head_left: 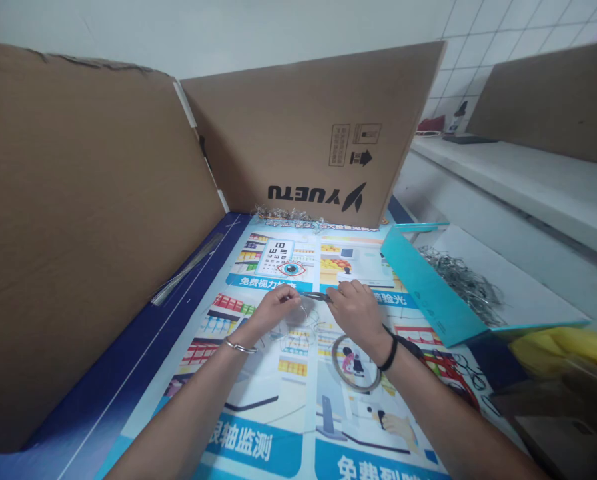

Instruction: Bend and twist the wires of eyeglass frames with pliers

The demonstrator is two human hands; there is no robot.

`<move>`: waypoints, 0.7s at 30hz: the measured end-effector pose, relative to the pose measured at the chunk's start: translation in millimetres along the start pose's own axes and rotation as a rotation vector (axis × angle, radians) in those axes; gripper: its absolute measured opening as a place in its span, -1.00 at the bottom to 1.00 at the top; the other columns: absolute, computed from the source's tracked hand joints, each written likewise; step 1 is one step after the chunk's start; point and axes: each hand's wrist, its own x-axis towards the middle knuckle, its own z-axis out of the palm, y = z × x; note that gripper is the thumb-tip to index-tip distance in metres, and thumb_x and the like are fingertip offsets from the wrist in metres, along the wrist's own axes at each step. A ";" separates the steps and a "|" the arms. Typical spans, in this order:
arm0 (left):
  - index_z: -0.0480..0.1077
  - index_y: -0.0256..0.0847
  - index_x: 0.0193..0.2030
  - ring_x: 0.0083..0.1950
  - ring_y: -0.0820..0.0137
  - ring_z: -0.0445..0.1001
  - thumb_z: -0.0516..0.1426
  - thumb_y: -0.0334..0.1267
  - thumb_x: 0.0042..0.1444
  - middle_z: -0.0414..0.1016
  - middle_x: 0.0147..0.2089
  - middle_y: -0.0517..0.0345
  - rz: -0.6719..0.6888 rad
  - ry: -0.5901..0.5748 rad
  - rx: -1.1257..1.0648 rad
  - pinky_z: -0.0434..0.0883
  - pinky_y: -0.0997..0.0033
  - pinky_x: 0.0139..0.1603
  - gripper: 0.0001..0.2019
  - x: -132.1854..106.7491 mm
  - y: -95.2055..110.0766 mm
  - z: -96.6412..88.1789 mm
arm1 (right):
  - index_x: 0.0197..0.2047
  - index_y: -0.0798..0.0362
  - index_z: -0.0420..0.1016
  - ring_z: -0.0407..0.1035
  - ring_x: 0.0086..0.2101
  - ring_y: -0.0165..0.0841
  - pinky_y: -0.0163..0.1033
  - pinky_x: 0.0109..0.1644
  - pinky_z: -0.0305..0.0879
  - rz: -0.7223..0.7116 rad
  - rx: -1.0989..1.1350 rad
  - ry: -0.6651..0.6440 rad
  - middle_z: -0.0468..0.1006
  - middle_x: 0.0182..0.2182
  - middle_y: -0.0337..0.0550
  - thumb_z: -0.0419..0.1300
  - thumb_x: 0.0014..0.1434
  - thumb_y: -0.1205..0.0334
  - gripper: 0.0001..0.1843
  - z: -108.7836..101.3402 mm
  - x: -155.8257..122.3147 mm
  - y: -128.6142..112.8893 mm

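Note:
Above the printed sheet (291, 407), my left hand (277, 308) is closed in a pinch on thin wire (304, 311), whose fine loops hang below the fingers. My right hand (357, 312) wraps round a pair of pliers (316, 296). The dark jaws point left and reach close to my left fingertips; whether they grip the wire is too small to tell. Under my right wrist lies a round coil of grey wire (336, 363), partly covered by the forearm.
A teal box (428, 293) at the right holds a tangle of wire pieces (461, 280). Cardboard panels stand at the left (88, 227) and back (298, 140). Straight wires (188, 267) lie along the left edge, small wire pieces (288, 215) at the back. Red and black cords (453, 373) lie right.

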 end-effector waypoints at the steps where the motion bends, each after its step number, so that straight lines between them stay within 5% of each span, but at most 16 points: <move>1: 0.34 -0.23 -0.39 -0.35 0.45 0.27 0.11 -0.16 0.08 0.32 -0.39 0.21 -0.024 0.003 -0.038 0.23 0.48 -0.30 -0.83 0.0 -0.4 -0.3 | -0.32 0.03 0.46 0.10 -0.32 -0.29 -0.19 -0.25 -0.09 0.003 0.006 0.000 0.34 -0.45 -0.12 0.10 0.17 0.25 -0.88 0.0 -0.2 0.5; 9: 0.29 -0.23 -0.37 -0.40 0.48 0.19 0.11 -0.15 0.09 0.27 -0.41 0.23 -0.062 -0.009 -0.145 0.18 0.50 -0.34 -0.81 1.1 -2.3 -2.3 | -0.35 0.03 0.46 0.10 -0.31 -0.29 -0.19 -0.24 -0.09 -0.075 0.052 -0.030 0.34 -0.43 -0.13 0.13 0.13 0.27 -0.91 0.9 -1.1 0.8; 21: 0.34 -0.24 -0.39 -0.23 0.40 0.29 0.15 -0.15 0.06 0.34 -0.28 0.14 0.013 -0.055 -0.195 0.23 0.43 -0.14 -0.81 0.1 0.1 -1.5 | -0.36 0.03 0.44 0.09 -0.31 -0.28 -0.17 -0.24 -0.12 -0.093 0.034 -0.046 0.35 -0.42 -0.12 0.11 0.13 0.30 -0.91 1.1 -0.4 -2.7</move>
